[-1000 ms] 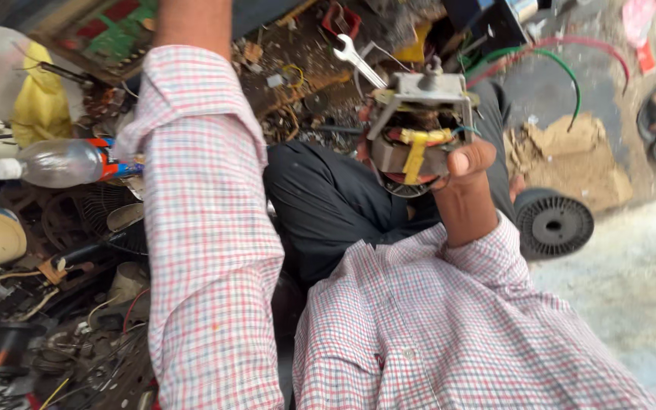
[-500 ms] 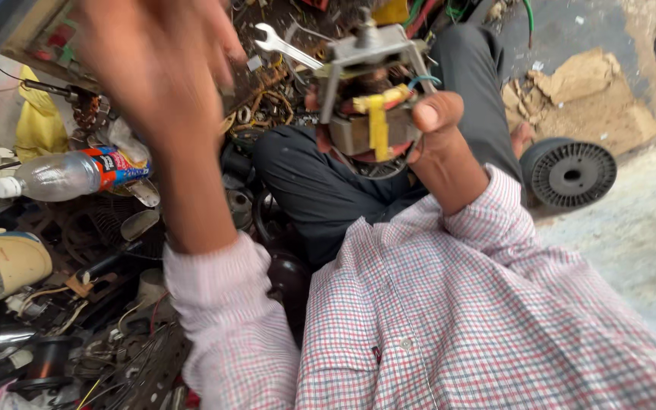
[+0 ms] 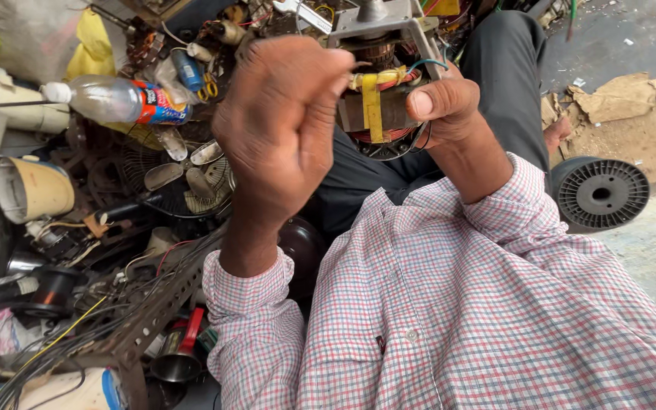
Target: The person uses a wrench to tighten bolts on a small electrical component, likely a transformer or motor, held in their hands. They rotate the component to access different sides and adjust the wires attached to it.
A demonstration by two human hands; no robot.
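An electric motor [image 3: 377, 83] with copper windings and a yellow strip is gripped from the right by the right hand [image 3: 449, 106], thumb pressed on its side. The left hand [image 3: 282, 125] is curled into a loose fist just left of it, fingertips beside the windings.
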